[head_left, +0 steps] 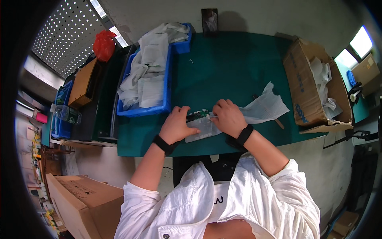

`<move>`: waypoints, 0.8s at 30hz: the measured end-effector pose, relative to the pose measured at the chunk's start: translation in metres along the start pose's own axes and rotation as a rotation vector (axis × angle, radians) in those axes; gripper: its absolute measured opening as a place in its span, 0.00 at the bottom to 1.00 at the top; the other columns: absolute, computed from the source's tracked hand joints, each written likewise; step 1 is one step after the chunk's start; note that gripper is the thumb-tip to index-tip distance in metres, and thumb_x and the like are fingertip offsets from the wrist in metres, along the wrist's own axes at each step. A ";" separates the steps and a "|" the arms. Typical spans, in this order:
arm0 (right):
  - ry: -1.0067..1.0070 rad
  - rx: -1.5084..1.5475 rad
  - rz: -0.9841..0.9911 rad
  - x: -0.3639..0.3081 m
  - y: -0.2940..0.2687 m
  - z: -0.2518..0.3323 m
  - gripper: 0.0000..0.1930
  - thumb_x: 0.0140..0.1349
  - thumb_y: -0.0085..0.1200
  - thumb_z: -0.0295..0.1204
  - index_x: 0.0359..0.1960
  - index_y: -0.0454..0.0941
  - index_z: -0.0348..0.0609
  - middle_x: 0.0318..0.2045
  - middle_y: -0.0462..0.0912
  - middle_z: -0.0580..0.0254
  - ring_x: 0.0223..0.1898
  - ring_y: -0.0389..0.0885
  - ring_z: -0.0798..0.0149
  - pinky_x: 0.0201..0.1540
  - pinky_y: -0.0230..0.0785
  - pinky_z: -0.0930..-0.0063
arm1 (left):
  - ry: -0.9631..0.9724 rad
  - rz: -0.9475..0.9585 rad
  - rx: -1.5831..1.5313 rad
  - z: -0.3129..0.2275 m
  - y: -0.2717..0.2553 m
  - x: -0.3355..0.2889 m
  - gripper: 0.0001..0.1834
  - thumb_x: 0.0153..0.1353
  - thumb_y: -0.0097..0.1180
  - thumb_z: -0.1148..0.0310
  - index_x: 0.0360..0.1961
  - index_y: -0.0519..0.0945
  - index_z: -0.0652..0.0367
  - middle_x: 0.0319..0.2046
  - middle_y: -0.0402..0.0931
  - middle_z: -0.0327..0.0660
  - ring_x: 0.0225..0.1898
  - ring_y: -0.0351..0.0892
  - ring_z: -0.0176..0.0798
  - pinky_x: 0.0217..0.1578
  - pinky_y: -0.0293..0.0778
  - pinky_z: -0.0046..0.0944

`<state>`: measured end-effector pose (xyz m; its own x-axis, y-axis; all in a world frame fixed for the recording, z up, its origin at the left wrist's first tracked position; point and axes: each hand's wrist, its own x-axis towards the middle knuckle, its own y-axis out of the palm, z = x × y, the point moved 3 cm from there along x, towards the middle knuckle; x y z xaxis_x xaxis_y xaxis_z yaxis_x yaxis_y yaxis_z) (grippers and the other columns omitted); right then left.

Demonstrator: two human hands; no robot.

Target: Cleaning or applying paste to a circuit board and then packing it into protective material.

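Note:
In front of me on the green table lies a green circuit board [200,114] with small parts along its edge, next to a pale translucent piece [199,132] that looks like plastic. My left hand [176,125] grips their left side, the thumb stretched over the pale piece. At the board's right end my right hand [230,118] is closed, fingers bent together; a small whitish thing shows at its fingertips, too small to name. A thin white foam sheet or bag [266,106] spreads out just right of my right hand. Both wrists wear black bands.
A blue bin [168,93] with white-wrapped pieces stands at the left, another blue bin [183,47] behind it. To the right is an open cardboard box [296,85] holding white wrapping. A thin tool's handle [280,124] pokes from under the foam. A phone-like dark object [209,22] leans at the back wall.

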<state>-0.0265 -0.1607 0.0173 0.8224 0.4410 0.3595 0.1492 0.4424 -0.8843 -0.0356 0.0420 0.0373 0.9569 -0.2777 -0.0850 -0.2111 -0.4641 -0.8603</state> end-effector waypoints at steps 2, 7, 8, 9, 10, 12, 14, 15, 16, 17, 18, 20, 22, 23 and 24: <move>0.101 -0.015 0.100 0.003 -0.002 -0.001 0.11 0.52 0.62 0.36 0.31 0.78 0.43 0.34 0.78 0.60 0.40 0.78 0.53 0.43 0.70 0.58 | -0.074 0.118 0.049 -0.002 0.001 0.008 0.39 0.37 0.75 0.49 0.46 0.77 0.65 0.45 0.72 0.54 0.51 0.73 0.58 0.52 0.72 0.46; 0.045 -0.051 0.265 0.008 -0.008 -0.006 0.13 0.51 0.64 0.37 0.33 0.77 0.44 0.32 0.78 0.60 0.41 0.78 0.54 0.48 0.67 0.55 | 0.052 0.227 0.159 0.003 -0.001 0.021 0.40 0.34 0.77 0.51 0.45 0.76 0.65 0.43 0.73 0.54 0.49 0.75 0.58 0.49 0.73 0.47; -0.020 -0.053 0.223 0.009 -0.014 -0.006 0.13 0.51 0.64 0.37 0.34 0.77 0.44 0.31 0.79 0.60 0.40 0.79 0.53 0.51 0.66 0.54 | 0.101 0.202 0.174 0.003 -0.001 0.020 0.40 0.33 0.77 0.51 0.44 0.75 0.65 0.43 0.74 0.54 0.48 0.76 0.58 0.48 0.73 0.47; -0.081 -0.055 0.183 0.009 -0.017 -0.005 0.14 0.51 0.64 0.37 0.35 0.77 0.45 0.31 0.79 0.60 0.39 0.80 0.53 0.54 0.65 0.53 | 0.093 0.223 0.115 0.001 -0.002 0.020 0.39 0.33 0.77 0.52 0.43 0.75 0.66 0.42 0.75 0.54 0.47 0.76 0.57 0.47 0.73 0.47; -0.119 -0.060 0.133 0.009 -0.021 -0.005 0.13 0.52 0.63 0.37 0.34 0.77 0.44 0.29 0.80 0.59 0.38 0.80 0.53 0.57 0.64 0.53 | 0.084 0.243 0.055 -0.003 -0.004 0.018 0.38 0.34 0.77 0.53 0.43 0.74 0.66 0.41 0.75 0.54 0.46 0.77 0.57 0.47 0.73 0.46; -0.196 -0.068 0.032 0.012 -0.029 -0.001 0.13 0.52 0.63 0.37 0.34 0.78 0.43 0.27 0.81 0.58 0.37 0.81 0.53 0.62 0.62 0.53 | 0.060 0.284 -0.052 -0.009 -0.006 0.014 0.37 0.34 0.77 0.55 0.42 0.73 0.66 0.40 0.77 0.55 0.45 0.77 0.56 0.46 0.73 0.46; -0.123 -0.002 0.228 0.014 -0.041 0.002 0.11 0.53 0.61 0.35 0.34 0.79 0.43 0.26 0.81 0.57 0.36 0.82 0.53 0.65 0.59 0.52 | 0.029 0.325 -0.147 -0.011 -0.006 0.009 0.36 0.35 0.77 0.58 0.42 0.72 0.66 0.39 0.78 0.55 0.44 0.78 0.56 0.45 0.73 0.47; -0.086 0.032 0.326 0.015 -0.048 0.005 0.10 0.53 0.61 0.34 0.33 0.79 0.43 0.25 0.81 0.57 0.35 0.82 0.53 0.66 0.57 0.51 | 0.035 0.339 -0.154 -0.014 -0.007 0.006 0.36 0.36 0.77 0.58 0.43 0.71 0.66 0.39 0.78 0.55 0.44 0.78 0.56 0.45 0.73 0.47; -0.118 0.021 0.318 0.017 -0.054 0.006 0.09 0.53 0.60 0.33 0.34 0.80 0.43 0.25 0.82 0.56 0.35 0.82 0.53 0.64 0.60 0.52 | 0.041 0.354 -0.160 -0.016 -0.008 0.004 0.37 0.36 0.76 0.59 0.44 0.71 0.66 0.38 0.78 0.55 0.43 0.78 0.56 0.45 0.73 0.48; -0.150 0.011 0.310 0.018 -0.059 0.005 0.09 0.53 0.60 0.32 0.34 0.80 0.43 0.26 0.82 0.55 0.34 0.83 0.53 0.62 0.63 0.54 | 0.048 0.368 -0.167 -0.017 -0.009 0.002 0.37 0.37 0.76 0.60 0.46 0.71 0.66 0.38 0.79 0.54 0.43 0.79 0.56 0.45 0.73 0.48; -0.183 0.001 0.301 0.019 -0.063 0.006 0.08 0.52 0.59 0.31 0.34 0.80 0.43 0.26 0.82 0.54 0.34 0.83 0.53 0.59 0.66 0.55 | 0.077 0.354 -0.203 -0.016 -0.008 0.000 0.37 0.37 0.76 0.61 0.47 0.71 0.66 0.39 0.78 0.54 0.44 0.78 0.56 0.45 0.72 0.48; -0.106 0.056 0.442 0.021 -0.064 0.005 0.09 0.52 0.60 0.29 0.35 0.80 0.43 0.29 0.83 0.55 0.37 0.82 0.51 0.52 0.70 0.57 | 0.136 0.323 -0.275 -0.012 -0.003 -0.002 0.36 0.38 0.75 0.61 0.48 0.72 0.65 0.41 0.78 0.54 0.45 0.78 0.55 0.45 0.72 0.48; -0.070 0.060 0.517 0.021 -0.064 0.006 0.10 0.51 0.61 0.28 0.36 0.81 0.43 0.30 0.83 0.56 0.38 0.82 0.51 0.46 0.73 0.57 | 0.216 0.293 -0.160 -0.010 -0.001 -0.001 0.35 0.38 0.74 0.63 0.49 0.73 0.64 0.41 0.78 0.53 0.47 0.77 0.55 0.46 0.72 0.48; -0.074 0.039 0.523 0.020 -0.063 0.007 0.10 0.51 0.61 0.28 0.36 0.81 0.43 0.30 0.83 0.56 0.38 0.82 0.51 0.43 0.73 0.57 | 0.255 0.277 -0.101 -0.010 -0.002 -0.002 0.35 0.38 0.73 0.63 0.49 0.74 0.63 0.42 0.78 0.53 0.47 0.77 0.55 0.46 0.72 0.47; -0.074 0.018 0.529 0.019 -0.062 0.006 0.11 0.50 0.61 0.28 0.36 0.81 0.43 0.30 0.83 0.56 0.38 0.82 0.50 0.40 0.74 0.57 | 0.253 0.300 -0.086 -0.012 -0.003 -0.001 0.33 0.39 0.73 0.64 0.48 0.74 0.63 0.42 0.77 0.52 0.48 0.76 0.55 0.47 0.72 0.47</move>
<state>-0.0235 -0.1753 0.0809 0.7419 0.6608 -0.1135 -0.2855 0.1581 -0.9453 -0.0383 0.0336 0.0463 0.7735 -0.6046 -0.1903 -0.4997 -0.3970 -0.7699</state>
